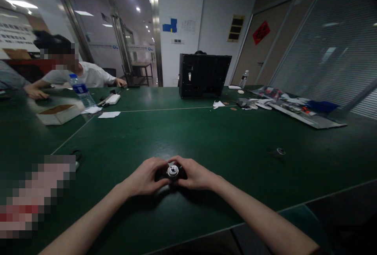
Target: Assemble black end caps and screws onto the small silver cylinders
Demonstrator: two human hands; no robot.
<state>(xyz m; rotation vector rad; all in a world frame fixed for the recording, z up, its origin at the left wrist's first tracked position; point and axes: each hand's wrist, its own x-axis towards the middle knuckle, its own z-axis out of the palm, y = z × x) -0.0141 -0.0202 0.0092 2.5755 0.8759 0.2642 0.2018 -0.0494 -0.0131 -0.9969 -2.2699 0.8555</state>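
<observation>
A small round metal part (pixel 173 171) with a short stub at its centre, resembling a small motor, is upright near the table's front edge. My left hand (pixel 147 176) curls round its left side, with the thumb in front and the fingers behind. From the right, my right hand (pixel 194 173) closes on it in the same way. The fingers hide its sides and lower part, and whether it touches the table I cannot tell. To the right, another small part with a round metal end (pixel 280 152) lies on the green table (pixel 235 141).
A black box-like case (pixel 204 75) stands at the back. On the left are an open white carton (pixel 60 114), a water bottle (pixel 82 91) and paper (pixel 109 115). A board with clutter (pixel 312 117) lies back right. A person (pixel 88 74) sits far left.
</observation>
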